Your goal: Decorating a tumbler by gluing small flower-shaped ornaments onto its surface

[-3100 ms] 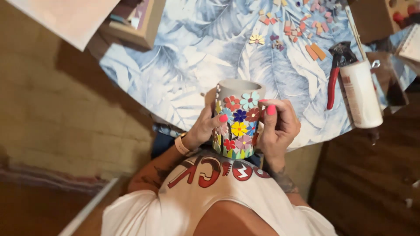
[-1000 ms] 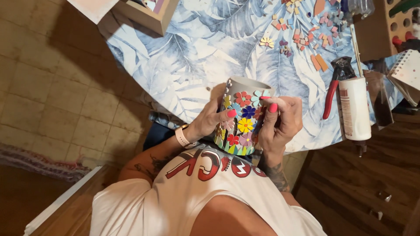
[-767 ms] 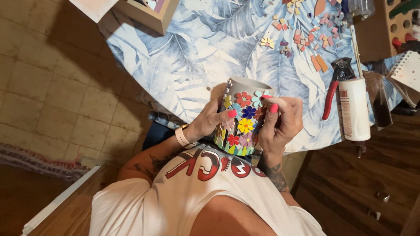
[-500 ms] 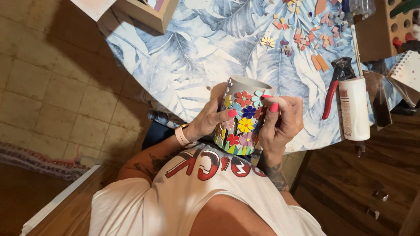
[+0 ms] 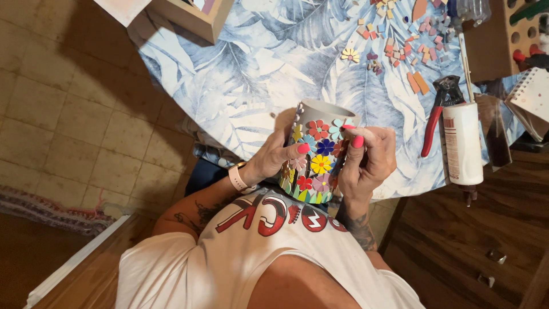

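Observation:
A grey cylindrical pot (image 5: 316,160) covered with colourful mosaic flowers is held over the near edge of the table, above my lap. My left hand (image 5: 273,157), with a pale watch on its wrist, grips the pot's left side, thumb across the flowers. My right hand (image 5: 370,160) wraps the right side. Its fingertips with pink nails press at a pale blue flower near the rim. The far side of the pot is hidden.
The round table (image 5: 257,74) has a blue leaf-print cloth. On it lie loose tile pieces (image 5: 400,40), a small flower piece (image 5: 350,54), red-handled nippers (image 5: 433,120), a white glue bottle (image 5: 463,143), a wooden box (image 5: 189,14) and a spiral notebook (image 5: 532,97).
The pot has tilted slightly and the view has shifted since three seconds ago. Both hands keep their grip; over the last second almost nothing moves.

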